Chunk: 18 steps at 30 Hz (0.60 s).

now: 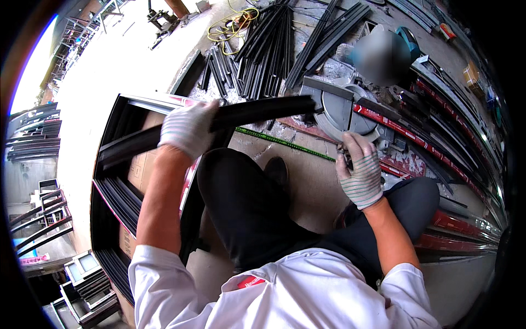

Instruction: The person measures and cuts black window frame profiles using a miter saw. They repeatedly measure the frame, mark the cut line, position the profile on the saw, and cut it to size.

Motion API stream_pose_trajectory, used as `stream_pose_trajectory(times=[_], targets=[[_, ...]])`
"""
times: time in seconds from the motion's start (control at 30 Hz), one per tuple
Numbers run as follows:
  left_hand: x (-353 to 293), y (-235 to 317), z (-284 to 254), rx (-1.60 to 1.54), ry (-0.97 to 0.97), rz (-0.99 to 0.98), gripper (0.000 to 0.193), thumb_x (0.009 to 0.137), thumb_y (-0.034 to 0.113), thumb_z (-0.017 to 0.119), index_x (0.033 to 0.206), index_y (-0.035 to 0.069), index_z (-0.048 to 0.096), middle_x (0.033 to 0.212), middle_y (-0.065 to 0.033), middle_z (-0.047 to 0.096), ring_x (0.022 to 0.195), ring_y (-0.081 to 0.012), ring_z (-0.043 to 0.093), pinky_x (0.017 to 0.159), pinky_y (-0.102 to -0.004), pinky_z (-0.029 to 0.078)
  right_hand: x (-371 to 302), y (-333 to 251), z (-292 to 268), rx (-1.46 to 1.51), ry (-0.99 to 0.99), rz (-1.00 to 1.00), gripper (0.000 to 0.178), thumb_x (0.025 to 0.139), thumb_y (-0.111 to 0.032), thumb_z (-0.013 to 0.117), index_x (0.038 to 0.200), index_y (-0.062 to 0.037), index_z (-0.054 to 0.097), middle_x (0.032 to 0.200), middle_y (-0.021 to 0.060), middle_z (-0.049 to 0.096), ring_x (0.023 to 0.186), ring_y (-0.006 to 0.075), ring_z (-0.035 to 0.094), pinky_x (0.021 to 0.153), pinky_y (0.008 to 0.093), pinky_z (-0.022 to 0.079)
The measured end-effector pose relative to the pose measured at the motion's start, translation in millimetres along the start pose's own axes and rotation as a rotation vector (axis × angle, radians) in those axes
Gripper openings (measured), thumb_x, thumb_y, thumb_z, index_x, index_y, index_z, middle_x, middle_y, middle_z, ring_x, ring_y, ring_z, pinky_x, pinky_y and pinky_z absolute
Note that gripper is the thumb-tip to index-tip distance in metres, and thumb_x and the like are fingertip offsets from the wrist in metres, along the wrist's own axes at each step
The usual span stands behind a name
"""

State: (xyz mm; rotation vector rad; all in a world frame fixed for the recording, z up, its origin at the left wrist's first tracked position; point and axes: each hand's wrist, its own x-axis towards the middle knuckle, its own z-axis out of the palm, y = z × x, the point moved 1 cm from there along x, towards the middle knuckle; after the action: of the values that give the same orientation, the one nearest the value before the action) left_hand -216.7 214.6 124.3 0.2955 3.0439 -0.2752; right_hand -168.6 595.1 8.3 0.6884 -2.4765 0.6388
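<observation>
My left hand (189, 130), in a white striped glove, is closed around a long black profile bar (263, 112). The bar lies across the view, its right end close to the grey saw table (335, 109) of a miter saw. My right hand (362, 178), gloved the same way, is in front of that table with fingers curled. Something small and dark shows between thumb and fingers, too hidden to name. The saw's teal housing (406, 41) stands behind, partly blurred. Under the left forearm is a black-edged rack (107, 137) with black profiles (118, 200) in it.
A green strip with dark marks (285, 144) runs along the floor before my knees. Piles of black profiles (268, 49) and a yellow cable (233, 24) lie beyond. Red-wrapped bars (422, 134) stretch right from the saw. Small frames (82, 285) are stacked at lower left.
</observation>
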Motion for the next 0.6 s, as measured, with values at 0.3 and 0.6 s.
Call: stream_pose_trajectory(times=[0.3,0.6], targets=[[65,114,-6,0.044,-0.118,0.493,0.03,0.092,0.008,0.066,0.12,0.015,0.071,0.099,-0.0116,0.078,0.098,-0.0322,0.077,0.085,-0.0445,0.06,-11,18,13,-0.109,-0.211,0.081,0.083,0.083,-0.033,0.079,0.155,-0.0077,0.046,0.143,0.0202,0.054,0.13,0.0405,0.053,0.115,0.056,0.041],[89,144,6,0.057,-0.037,0.547,0.021,0.091,0.022,0.071,0.112,0.021,0.077,0.115,-0.0024,0.074,0.123,-0.0245,0.067,0.114,-0.0499,0.04,-29,27,34,0.07,-0.539,0.583,0.047,0.091,-0.026,0.073,0.131,-0.0056,0.062,0.11,0.0264,0.072,0.1,0.0468,0.071,0.088,0.0545,0.056]])
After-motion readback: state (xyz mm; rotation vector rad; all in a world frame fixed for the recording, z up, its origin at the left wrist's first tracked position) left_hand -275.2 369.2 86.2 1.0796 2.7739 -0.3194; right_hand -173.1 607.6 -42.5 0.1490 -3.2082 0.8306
